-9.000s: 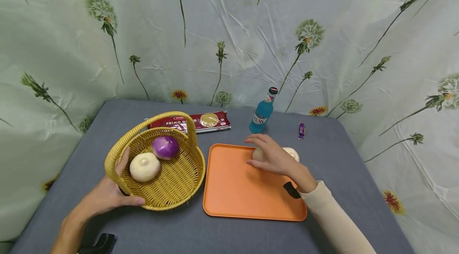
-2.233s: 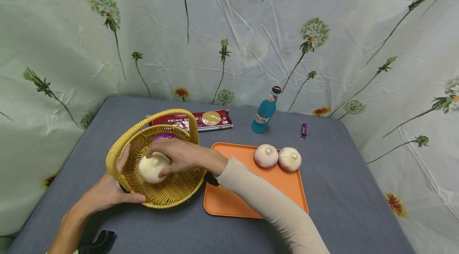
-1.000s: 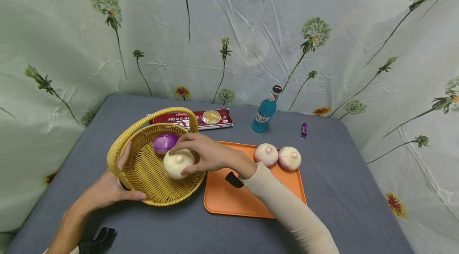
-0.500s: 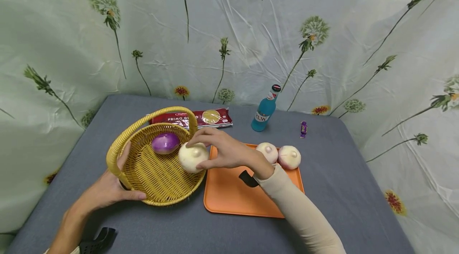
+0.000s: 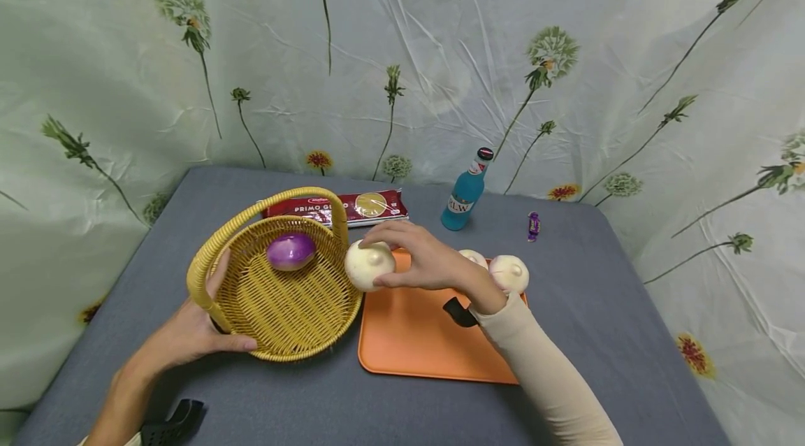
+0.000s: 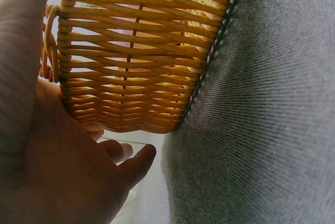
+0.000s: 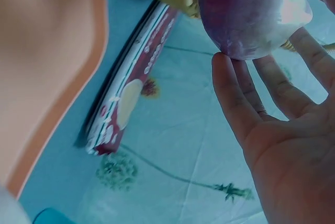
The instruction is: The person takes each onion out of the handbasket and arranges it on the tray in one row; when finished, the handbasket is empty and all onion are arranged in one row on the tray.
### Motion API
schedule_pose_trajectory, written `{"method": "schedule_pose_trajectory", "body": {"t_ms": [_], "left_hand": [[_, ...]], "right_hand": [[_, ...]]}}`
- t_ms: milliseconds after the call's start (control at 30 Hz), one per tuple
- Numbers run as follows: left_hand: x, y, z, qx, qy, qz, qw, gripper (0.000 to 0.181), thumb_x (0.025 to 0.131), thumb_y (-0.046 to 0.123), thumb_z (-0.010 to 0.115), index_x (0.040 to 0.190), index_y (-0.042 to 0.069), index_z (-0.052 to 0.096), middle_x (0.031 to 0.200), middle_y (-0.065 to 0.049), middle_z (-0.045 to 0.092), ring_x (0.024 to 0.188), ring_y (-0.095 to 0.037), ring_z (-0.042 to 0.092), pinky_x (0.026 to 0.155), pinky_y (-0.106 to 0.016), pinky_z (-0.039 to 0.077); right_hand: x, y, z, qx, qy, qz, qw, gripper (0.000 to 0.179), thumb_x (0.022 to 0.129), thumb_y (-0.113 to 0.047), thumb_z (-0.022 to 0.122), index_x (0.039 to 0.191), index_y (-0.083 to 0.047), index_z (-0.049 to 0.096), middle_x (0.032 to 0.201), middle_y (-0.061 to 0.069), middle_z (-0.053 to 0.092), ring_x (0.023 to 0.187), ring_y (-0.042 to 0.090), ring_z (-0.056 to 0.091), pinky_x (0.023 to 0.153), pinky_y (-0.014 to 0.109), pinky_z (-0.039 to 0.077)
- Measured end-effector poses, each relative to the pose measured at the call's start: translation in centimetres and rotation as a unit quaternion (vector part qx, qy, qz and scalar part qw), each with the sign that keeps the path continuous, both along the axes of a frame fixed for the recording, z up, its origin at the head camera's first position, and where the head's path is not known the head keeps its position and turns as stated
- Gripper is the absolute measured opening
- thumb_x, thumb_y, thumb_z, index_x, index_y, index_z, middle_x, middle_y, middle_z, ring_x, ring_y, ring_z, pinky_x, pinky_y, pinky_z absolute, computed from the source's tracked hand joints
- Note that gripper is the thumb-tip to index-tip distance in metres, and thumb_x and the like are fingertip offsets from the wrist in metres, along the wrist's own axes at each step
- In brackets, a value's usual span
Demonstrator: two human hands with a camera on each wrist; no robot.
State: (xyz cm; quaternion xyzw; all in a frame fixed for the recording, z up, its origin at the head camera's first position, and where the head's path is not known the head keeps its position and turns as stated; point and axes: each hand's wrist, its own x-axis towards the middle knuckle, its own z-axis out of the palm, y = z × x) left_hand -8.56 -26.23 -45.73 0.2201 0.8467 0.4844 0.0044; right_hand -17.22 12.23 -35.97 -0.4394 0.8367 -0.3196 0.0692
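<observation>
A white and purple turnip (image 5: 370, 265) is held in my right hand (image 5: 428, 259), above the gap between the basket and the tray. Fingertips and thumb grip its sides; the right wrist view shows its purple underside (image 7: 235, 20). My left hand (image 5: 189, 334) holds the side of the yellow wicker basket (image 5: 302, 317), thumb along the front rim, fingers reaching past the handle's base. In the left wrist view several left fingers (image 6: 138, 166) extend along the basket's outer wall. A mostly purple turnip (image 5: 291, 252) lies inside the basket.
On the orange tray (image 5: 428, 341), two turnips sit at the back right, one (image 5: 509, 273) in plain sight, the other (image 5: 473, 256) partly behind my wrist. Behind stand a red pasta packet (image 5: 377, 207) and a blue bottle (image 5: 463, 201). A purple-wrapped candy (image 5: 533, 226) lies right.
My right hand has taken the white-topped turnip out of the basket and carried it rightward to the tray's left edge. The left hand stays on the basket.
</observation>
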Motion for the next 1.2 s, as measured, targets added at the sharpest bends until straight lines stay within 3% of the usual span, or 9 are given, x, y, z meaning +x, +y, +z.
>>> {"method": "schedule_pose_trajectory", "body": {"t_ms": [233,700,1200], "left_hand": [[0.0,0.0,0.1,0.008,0.010,-0.013,0.9998,0.152,0.058,0.004,0.095,0.159,0.017,-0.017,0.161,-0.037,0.005,0.137,0.014,0.014,0.104,0.001,0.011],[0.0,-0.1,0.2,0.006,-0.012,-0.007,0.9999,0.150,0.061,0.005,0.094,0.159,0.022,-0.019,0.163,-0.032,-0.002,0.139,0.012,0.011,0.104,0.002,0.010],[0.1,-0.1,0.0,0.001,-0.017,-0.007,0.9998,0.149,0.064,0.008,0.094,0.159,0.023,-0.020,0.163,-0.033,0.000,0.140,0.011,0.012,0.104,0.002,0.010]], "right_hand": [[-0.1,2.0,-0.8,0.018,-0.011,-0.029,0.9993,0.051,0.084,-0.030,0.082,0.130,-0.019,0.064,0.136,0.000,0.058,0.126,0.019,0.048,0.098,0.042,0.044],[-0.5,4.7,-2.0,0.035,0.000,-0.050,0.9981,0.050,0.084,-0.028,0.082,0.129,-0.016,0.064,0.133,0.001,0.061,0.122,0.019,0.051,0.100,0.044,0.042],[-1.0,6.7,-2.7,0.048,-0.043,-0.082,0.9945,0.049,0.086,-0.023,0.081,0.131,-0.012,0.063,0.137,0.007,0.058,0.128,0.028,0.051,0.100,0.048,0.050]]}}
